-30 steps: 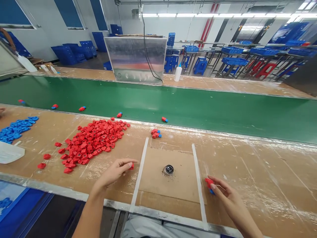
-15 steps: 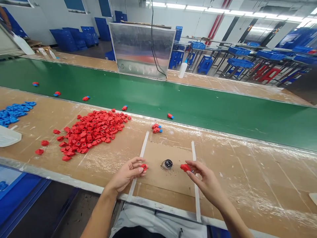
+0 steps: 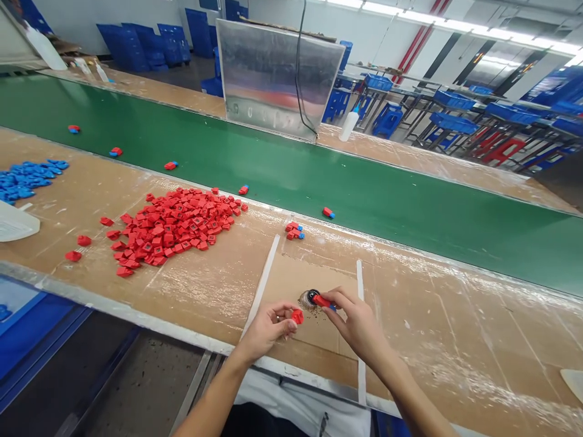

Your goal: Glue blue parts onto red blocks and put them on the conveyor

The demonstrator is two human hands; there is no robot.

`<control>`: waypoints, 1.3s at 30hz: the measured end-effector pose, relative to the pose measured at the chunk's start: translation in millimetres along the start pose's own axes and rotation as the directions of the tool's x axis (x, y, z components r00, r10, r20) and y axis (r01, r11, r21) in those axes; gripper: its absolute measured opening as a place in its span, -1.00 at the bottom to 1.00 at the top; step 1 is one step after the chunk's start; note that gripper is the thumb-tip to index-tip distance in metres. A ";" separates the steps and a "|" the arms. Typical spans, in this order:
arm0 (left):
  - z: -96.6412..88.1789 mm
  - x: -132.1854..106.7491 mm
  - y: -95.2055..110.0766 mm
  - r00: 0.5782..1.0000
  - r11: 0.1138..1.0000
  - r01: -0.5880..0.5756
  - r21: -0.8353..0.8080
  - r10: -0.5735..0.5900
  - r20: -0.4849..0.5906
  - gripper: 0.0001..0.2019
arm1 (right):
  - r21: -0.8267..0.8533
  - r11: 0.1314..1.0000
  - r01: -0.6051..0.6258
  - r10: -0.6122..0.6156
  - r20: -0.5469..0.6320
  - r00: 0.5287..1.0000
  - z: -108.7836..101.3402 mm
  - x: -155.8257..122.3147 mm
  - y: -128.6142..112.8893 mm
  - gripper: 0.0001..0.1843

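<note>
My left hand [image 3: 272, 328] pinches a small red plastic piece [image 3: 297, 316], its hollow side partly showing. In my right hand [image 3: 353, 312] is a red and blue plastic piece [image 3: 324, 301], held between thumb and fingers. The red end of that piece meets a small round black-topped pot [image 3: 312, 297] on the cardboard sheet [image 3: 291, 276]; whether it dips inside I cannot tell. Dark specks lie around the pot. Beyond my hands sits a small cluster of red and blue pieces [image 3: 294, 230]. A large pile of red pieces [image 3: 177, 224] spreads to the left.
Behind the worktable runs a green belt [image 3: 410, 200] carrying several red and blue pieces. Blue pieces [image 3: 27, 179] and a white translucent container [image 3: 16, 223] are at the far left. A metal panel [image 3: 277, 79] and a white bottle [image 3: 349, 125] stand across the belt.
My right hand has moved left, bringing the red and blue piece to the pot. My left hand has shifted right with its red piece, and the camera view has tilted slightly.
</note>
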State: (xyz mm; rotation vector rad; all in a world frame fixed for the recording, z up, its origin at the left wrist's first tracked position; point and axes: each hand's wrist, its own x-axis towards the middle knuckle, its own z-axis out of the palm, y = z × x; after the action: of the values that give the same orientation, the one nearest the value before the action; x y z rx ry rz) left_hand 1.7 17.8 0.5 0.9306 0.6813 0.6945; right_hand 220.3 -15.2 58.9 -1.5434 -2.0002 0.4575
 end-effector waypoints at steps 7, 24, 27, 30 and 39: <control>1.5 6.4 -5.8 0.999 0.998 0.022 -0.065 -0.024 -0.026 -0.67 | 0.021 1.000 0.021 -0.022 0.004 1.000 2.5 0.4 -4.8 -0.79; 5.9 4.2 -5.4 0.997 0.993 0.063 0.095 -0.068 0.047 -0.71 | 0.609 0.684 -0.402 0.440 0.094 0.893 3.0 -18.3 -11.0 -0.52; 4.4 4.3 -7.0 0.995 0.994 0.076 0.084 -0.081 0.060 -0.69 | 0.593 0.729 -0.341 0.369 0.079 0.926 10.2 -28.1 -17.4 -0.62; 3.4 4.4 -8.6 0.995 0.994 0.077 0.082 -0.082 0.063 -0.69 | 0.516 0.809 -0.282 0.298 0.052 0.953 17.6 -33.9 -22.5 -0.68; 3.5 3.9 -7.0 0.993 0.993 0.071 0.090 -0.078 0.084 -0.70 | 0.373 0.907 -0.198 0.213 0.000 0.977 24.2 -31.7 -28.1 -0.76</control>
State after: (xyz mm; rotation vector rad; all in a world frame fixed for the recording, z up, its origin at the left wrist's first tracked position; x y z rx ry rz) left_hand 8.4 16.3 -5.0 1.0046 0.6693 0.5585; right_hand 189.3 -51.6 49.2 -1.5086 -1.6089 0.8309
